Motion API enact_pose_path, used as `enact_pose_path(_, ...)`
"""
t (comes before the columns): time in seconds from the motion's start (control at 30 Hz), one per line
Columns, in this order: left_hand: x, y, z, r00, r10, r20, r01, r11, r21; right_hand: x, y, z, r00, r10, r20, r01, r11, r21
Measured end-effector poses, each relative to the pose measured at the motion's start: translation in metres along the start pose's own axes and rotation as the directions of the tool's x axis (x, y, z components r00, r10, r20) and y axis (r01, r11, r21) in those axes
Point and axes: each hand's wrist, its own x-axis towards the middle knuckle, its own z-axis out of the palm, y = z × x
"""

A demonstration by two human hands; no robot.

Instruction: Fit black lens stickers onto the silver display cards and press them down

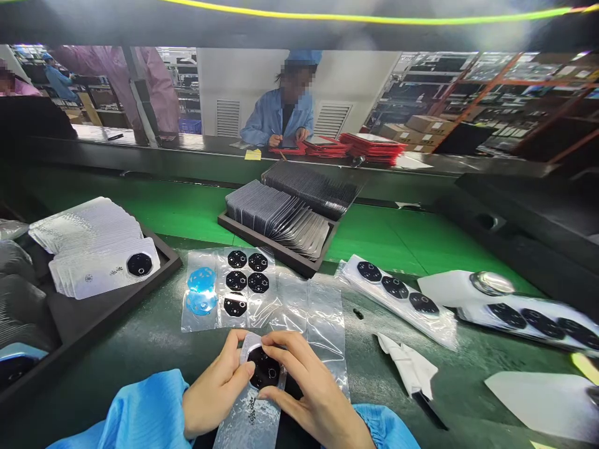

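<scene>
In front of me a thin silvery phone back panel (248, 421) lies tilted between my hands, with dark printed marks on it. A black round camera cover (266, 369) sits at its upper end. My left hand (213, 393) is closed on the panel's left edge, its thumb against the cover. Curved over from the right, my right hand (321, 396) has its fingertips at the cover's top and its thumb at the lower edge. Just beyond lies a clear plastic sheet (292, 312) bearing several black covers (236, 280) and blue round films (201, 290).
At left a black tray (112, 308) holds stacked silvery panels (93, 243). Dark panels stand in another tray (299, 267) on the green belt (388, 234). Strips of covers (395, 287), a white cloth (409, 368) and a black-handled tool (430, 411) lie right. A co-worker (285, 112) sits opposite.
</scene>
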Motion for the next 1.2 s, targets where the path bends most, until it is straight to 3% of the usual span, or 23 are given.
enact_pose_path(0.5,0.001,-0.004,0.002,0.998,0.052,-0.036,-0.051,0.998,0.025,0.003,-0.002,0.003,1.0,-0.005,-0.022,0.006,1.0,0.01)
enact_pose_path(0.7,0.002,0.002,0.001,0.999,0.026,-0.043,-0.031,0.993,-0.115,0.004,0.007,0.003,0.999,0.039,-0.029,-0.037,0.998,0.055)
enact_pose_path(0.77,0.003,0.002,0.001,0.998,0.041,-0.045,-0.048,0.986,-0.161,0.003,0.01,0.003,0.99,0.116,-0.079,-0.107,0.988,0.109)
enact_pose_path(0.83,0.005,0.002,0.0,0.997,0.05,-0.057,-0.06,0.979,-0.193,0.002,0.012,0.002,0.959,0.262,-0.106,-0.24,0.953,0.186)
enact_pose_path(0.93,0.006,0.003,0.0,0.997,0.051,-0.06,-0.063,0.974,-0.218,0.002,0.012,0.002,0.888,0.459,0.027,-0.439,0.828,0.348)
enact_pose_path(1.03,0.005,0.004,-0.001,0.998,0.054,-0.046,-0.061,0.982,-0.179,0.003,0.01,0.002,0.847,0.494,0.197,-0.518,0.68,0.519)
enact_pose_path(1.2,0.002,0.006,-0.003,0.998,0.038,-0.049,-0.043,0.994,-0.102,0.004,0.009,0.004,0.853,0.488,0.187,-0.484,0.601,0.636)
